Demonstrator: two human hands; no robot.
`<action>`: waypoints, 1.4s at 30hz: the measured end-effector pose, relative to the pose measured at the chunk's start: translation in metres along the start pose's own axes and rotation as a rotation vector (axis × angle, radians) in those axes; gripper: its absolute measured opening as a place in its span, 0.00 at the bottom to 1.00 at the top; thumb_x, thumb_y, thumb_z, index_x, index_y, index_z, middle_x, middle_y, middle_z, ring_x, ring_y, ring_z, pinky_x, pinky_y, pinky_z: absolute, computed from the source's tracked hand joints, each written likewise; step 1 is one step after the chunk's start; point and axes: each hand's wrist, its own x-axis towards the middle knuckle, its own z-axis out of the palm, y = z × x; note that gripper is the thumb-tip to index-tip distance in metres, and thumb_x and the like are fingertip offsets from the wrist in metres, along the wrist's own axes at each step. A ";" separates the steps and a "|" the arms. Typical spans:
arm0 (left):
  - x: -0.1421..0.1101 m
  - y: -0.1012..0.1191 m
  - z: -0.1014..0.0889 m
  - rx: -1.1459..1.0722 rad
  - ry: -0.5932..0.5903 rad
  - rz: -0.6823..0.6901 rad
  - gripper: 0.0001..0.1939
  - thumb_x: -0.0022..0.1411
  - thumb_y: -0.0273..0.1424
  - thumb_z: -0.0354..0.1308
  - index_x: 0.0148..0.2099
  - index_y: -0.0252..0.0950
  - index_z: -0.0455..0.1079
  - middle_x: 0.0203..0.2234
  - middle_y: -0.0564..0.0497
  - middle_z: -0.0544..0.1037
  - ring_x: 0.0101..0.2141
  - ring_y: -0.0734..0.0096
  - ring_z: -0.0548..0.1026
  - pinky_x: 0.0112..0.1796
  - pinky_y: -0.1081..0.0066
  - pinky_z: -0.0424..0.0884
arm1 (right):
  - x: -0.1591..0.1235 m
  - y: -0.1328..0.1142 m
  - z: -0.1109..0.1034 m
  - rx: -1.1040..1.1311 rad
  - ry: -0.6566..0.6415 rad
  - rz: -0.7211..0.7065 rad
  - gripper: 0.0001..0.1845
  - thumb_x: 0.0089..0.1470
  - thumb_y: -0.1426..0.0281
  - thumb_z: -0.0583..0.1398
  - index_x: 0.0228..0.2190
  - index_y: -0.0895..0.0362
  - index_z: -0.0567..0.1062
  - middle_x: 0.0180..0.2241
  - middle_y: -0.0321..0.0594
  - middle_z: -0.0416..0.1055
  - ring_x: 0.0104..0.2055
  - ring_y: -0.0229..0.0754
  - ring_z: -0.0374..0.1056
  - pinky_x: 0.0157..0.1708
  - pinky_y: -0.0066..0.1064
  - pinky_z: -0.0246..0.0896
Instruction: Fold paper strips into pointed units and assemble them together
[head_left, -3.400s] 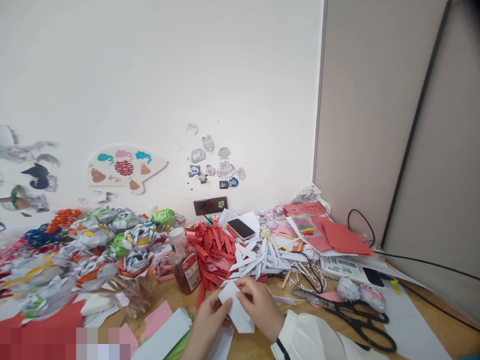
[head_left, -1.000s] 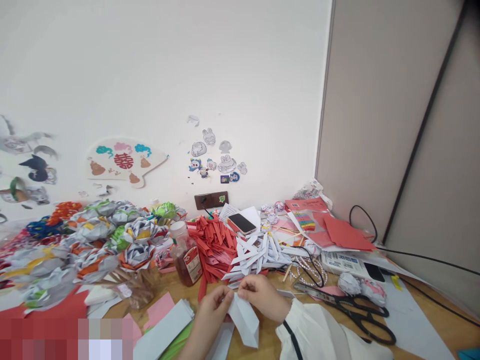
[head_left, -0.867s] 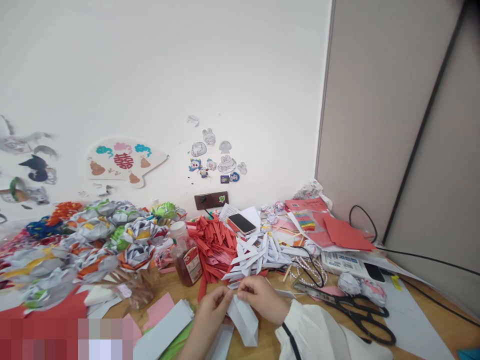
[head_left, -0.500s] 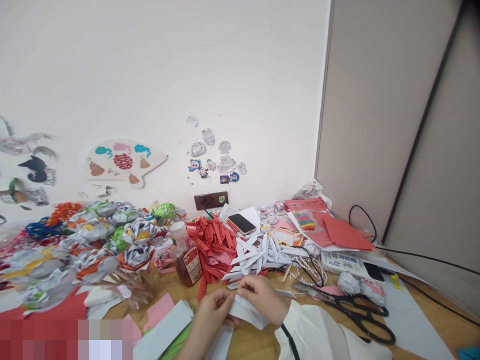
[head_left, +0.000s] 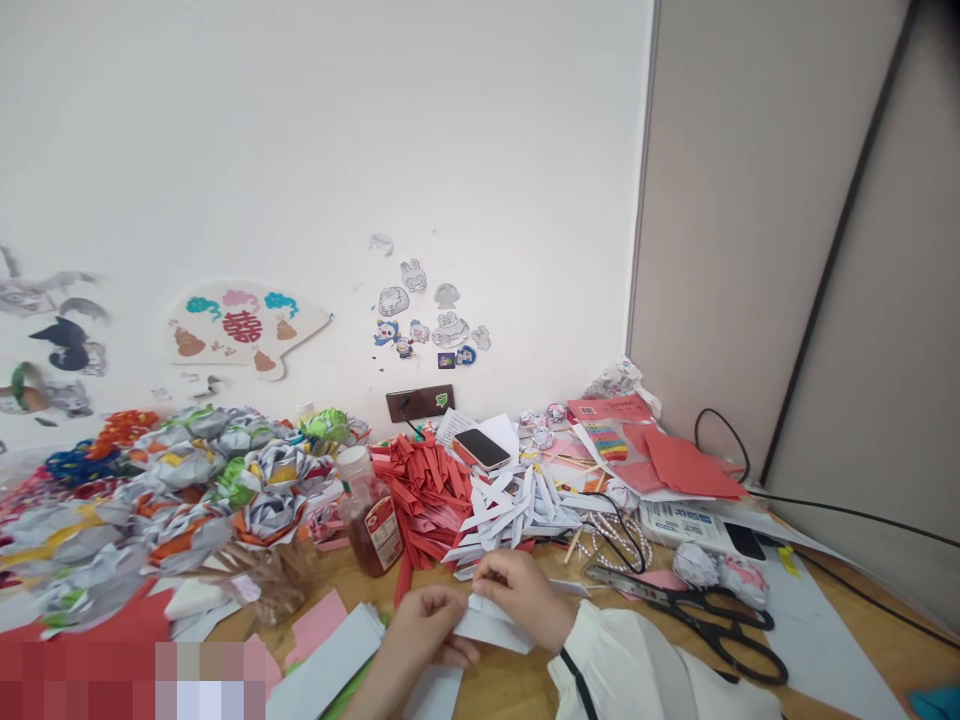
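Fingers of both hands pinch a folded white paper, which is to the right of a bottle and nearer the person. Brown tabletop shows on the near side of the bottle, below the hands. White strips crowd the space to the bottle's right, just past the fingertips, and black-handled scissors lie well to its right. Far behind it, the wall closes off the table.

The left hand, nearer the bottle, has its fingertips pressed together at the paper's left end, lower fingers curled. The right hand, farther from the bottle, is back upward, gripping the paper's upper edge; a white sleeve covers that arm.

The bottle holds dark red liquid. To its left, a see-through holder contains thin brown sticks; its shape is hard to tell.
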 end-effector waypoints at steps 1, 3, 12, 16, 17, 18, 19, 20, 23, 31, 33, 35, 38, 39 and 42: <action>0.000 0.000 0.000 -0.001 0.005 0.001 0.21 0.37 0.46 0.63 0.24 0.33 0.66 0.12 0.52 0.76 0.16 0.71 0.75 0.17 0.77 0.67 | 0.000 -0.001 0.000 -0.006 0.002 -0.008 0.05 0.45 0.77 0.57 0.24 0.58 0.74 0.23 0.34 0.70 0.26 0.36 0.63 0.27 0.24 0.53; 0.000 -0.001 0.000 0.012 0.009 0.012 0.21 0.37 0.46 0.62 0.24 0.33 0.66 0.12 0.52 0.75 0.16 0.70 0.75 0.17 0.76 0.67 | -0.001 -0.003 -0.001 -0.017 0.003 -0.025 0.05 0.45 0.77 0.57 0.24 0.58 0.73 0.23 0.34 0.70 0.27 0.36 0.63 0.27 0.24 0.54; 0.009 -0.016 0.001 0.200 0.090 0.147 0.17 0.44 0.46 0.54 0.22 0.36 0.62 0.10 0.54 0.73 0.15 0.68 0.73 0.17 0.74 0.66 | -0.001 -0.002 -0.001 -0.077 -0.010 -0.036 0.05 0.45 0.77 0.58 0.24 0.58 0.73 0.24 0.35 0.70 0.28 0.36 0.63 0.28 0.24 0.53; 0.008 -0.017 0.001 0.345 0.161 0.233 0.13 0.49 0.41 0.50 0.23 0.37 0.63 0.11 0.54 0.73 0.15 0.66 0.74 0.18 0.71 0.67 | -0.003 -0.004 -0.002 -0.093 -0.065 0.008 0.04 0.42 0.73 0.61 0.26 0.58 0.74 0.24 0.34 0.70 0.27 0.36 0.63 0.26 0.23 0.52; 0.006 -0.015 0.002 0.381 0.169 0.241 0.12 0.50 0.40 0.49 0.24 0.37 0.63 0.11 0.54 0.73 0.15 0.65 0.74 0.18 0.71 0.67 | -0.003 -0.004 -0.002 -0.094 -0.079 0.023 0.05 0.41 0.72 0.62 0.26 0.58 0.74 0.24 0.34 0.69 0.27 0.36 0.62 0.25 0.23 0.51; 0.004 -0.013 0.002 0.410 0.171 0.248 0.12 0.51 0.39 0.48 0.24 0.37 0.63 0.11 0.54 0.73 0.16 0.65 0.74 0.19 0.72 0.67 | -0.003 -0.004 -0.002 -0.094 -0.090 0.038 0.05 0.41 0.71 0.62 0.26 0.58 0.75 0.23 0.33 0.69 0.26 0.35 0.61 0.24 0.23 0.51; 0.001 -0.011 0.002 0.437 0.168 0.258 0.12 0.51 0.39 0.47 0.24 0.37 0.63 0.11 0.53 0.73 0.16 0.65 0.74 0.19 0.72 0.66 | -0.003 -0.003 -0.002 -0.092 -0.095 0.054 0.04 0.41 0.71 0.61 0.25 0.58 0.75 0.22 0.33 0.68 0.25 0.35 0.61 0.23 0.23 0.50; -0.002 -0.009 0.003 0.464 0.164 0.272 0.12 0.52 0.38 0.47 0.23 0.37 0.64 0.11 0.53 0.73 0.16 0.65 0.74 0.20 0.72 0.66 | -0.003 -0.003 -0.001 -0.085 -0.097 0.069 0.04 0.42 0.72 0.61 0.25 0.58 0.75 0.20 0.32 0.67 0.24 0.34 0.60 0.23 0.23 0.49; -0.008 -0.004 0.005 0.550 0.171 0.346 0.12 0.53 0.35 0.47 0.22 0.38 0.65 0.12 0.52 0.74 0.17 0.66 0.74 0.22 0.73 0.65 | -0.002 -0.002 -0.001 -0.040 -0.092 0.099 0.02 0.41 0.73 0.61 0.22 0.59 0.75 0.19 0.32 0.66 0.23 0.34 0.59 0.22 0.22 0.50; -0.007 -0.003 0.006 0.435 0.150 0.294 0.11 0.53 0.36 0.49 0.22 0.38 0.63 0.11 0.52 0.74 0.16 0.65 0.73 0.20 0.73 0.64 | 0.000 -0.001 -0.014 -0.007 -0.156 0.086 0.07 0.45 0.76 0.56 0.22 0.59 0.75 0.19 0.32 0.68 0.22 0.33 0.60 0.21 0.22 0.51; -0.009 -0.003 0.007 0.487 0.133 0.316 0.10 0.52 0.34 0.49 0.22 0.38 0.65 0.12 0.52 0.74 0.17 0.65 0.73 0.22 0.73 0.63 | 0.000 0.003 -0.011 -0.096 -0.157 0.019 0.07 0.45 0.76 0.57 0.22 0.58 0.75 0.21 0.33 0.69 0.24 0.34 0.61 0.23 0.23 0.52; -0.010 -0.002 0.007 0.590 0.171 0.380 0.08 0.50 0.31 0.51 0.21 0.37 0.66 0.15 0.52 0.74 0.20 0.66 0.72 0.23 0.74 0.62 | 0.000 0.005 -0.007 -0.198 -0.168 -0.054 0.06 0.46 0.75 0.58 0.22 0.57 0.75 0.21 0.34 0.70 0.25 0.36 0.63 0.25 0.24 0.53; -0.009 -0.002 0.007 0.638 0.264 0.460 0.08 0.49 0.31 0.54 0.20 0.37 0.67 0.15 0.53 0.72 0.21 0.67 0.70 0.23 0.74 0.60 | -0.002 -0.001 -0.004 -0.344 -0.092 -0.169 0.06 0.48 0.74 0.58 0.23 0.56 0.75 0.23 0.36 0.70 0.30 0.39 0.63 0.29 0.26 0.54; -0.007 -0.003 0.006 0.593 0.281 0.456 0.09 0.49 0.32 0.54 0.20 0.37 0.67 0.14 0.53 0.71 0.20 0.68 0.69 0.23 0.74 0.60 | -0.003 -0.006 -0.005 -0.392 -0.027 -0.212 0.06 0.49 0.74 0.57 0.25 0.56 0.74 0.25 0.37 0.70 0.32 0.40 0.63 0.31 0.27 0.54; -0.001 -0.003 0.001 0.291 0.310 0.393 0.10 0.48 0.38 0.56 0.23 0.36 0.66 0.15 0.55 0.71 0.19 0.70 0.69 0.22 0.73 0.64 | -0.007 -0.019 -0.009 -0.542 0.145 -0.319 0.09 0.53 0.74 0.53 0.30 0.56 0.73 0.28 0.40 0.69 0.34 0.41 0.60 0.33 0.30 0.53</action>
